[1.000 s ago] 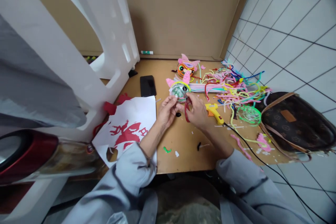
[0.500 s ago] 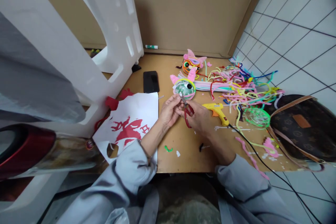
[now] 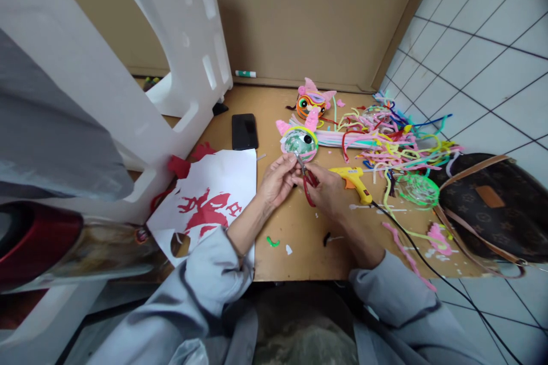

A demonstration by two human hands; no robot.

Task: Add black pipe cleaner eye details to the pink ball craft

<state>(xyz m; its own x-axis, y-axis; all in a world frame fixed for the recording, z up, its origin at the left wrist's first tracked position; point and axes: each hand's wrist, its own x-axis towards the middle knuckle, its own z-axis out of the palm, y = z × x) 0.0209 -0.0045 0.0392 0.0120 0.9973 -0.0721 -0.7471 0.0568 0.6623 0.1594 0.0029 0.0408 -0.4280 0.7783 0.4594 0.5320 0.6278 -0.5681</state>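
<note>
My right hand [image 3: 329,189] grips red-handled scissors [image 3: 307,181], blades pointing up toward a small round green craft figure [image 3: 300,142] with a yellow rim, a black eye and pink ears. My left hand [image 3: 278,179] is pinched closed right beside the blade tips, just below that figure; what it pinches is too small to make out. Both hands hover over a brown cardboard work surface [image 3: 299,239].
A yellow glue gun [image 3: 351,179] with a black cord lies right of my hand. Behind lie several coloured pipe cleaners [image 3: 385,137], an orange owl-like figure [image 3: 311,101], a black phone [image 3: 244,130], red-printed white paper [image 3: 209,199], a brown bag [image 3: 488,205] and a white plastic frame [image 3: 141,68].
The hands and scissors stay together below the green figure; the view shifted slightly and the scissors tilted a little. Nothing was picked up or let go.
</note>
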